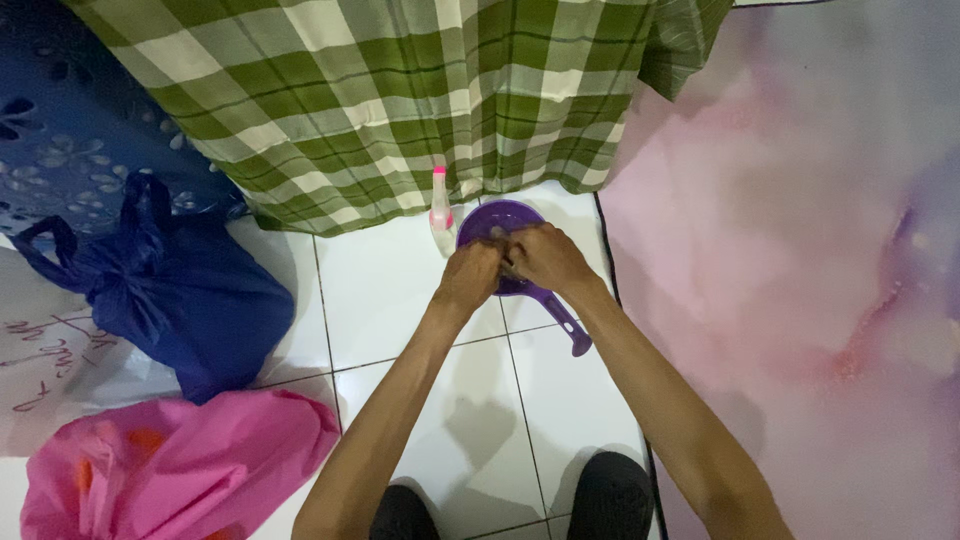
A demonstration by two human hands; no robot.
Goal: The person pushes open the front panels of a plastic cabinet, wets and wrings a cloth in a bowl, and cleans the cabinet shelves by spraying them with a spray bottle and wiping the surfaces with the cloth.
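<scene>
Can't really make out what's pinched between the left hand (470,272) and right hand (545,257); both grips are curled shut over the round purple plastic scoop with a long handle (505,222), sitting on the glossy white tiled floor (390,290) by a slim pink-capped bottle (440,212).

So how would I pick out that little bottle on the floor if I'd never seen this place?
Start at the big green-and-white checked cloth hanging over the white tiled floor. Just below its hem sits a purple dipper with a handle, where the left hand and right hand meet. The small bottle stands upright at the dipper's left edge: clear-bodied with a pink cap, the only slim upright thing there.
</scene>
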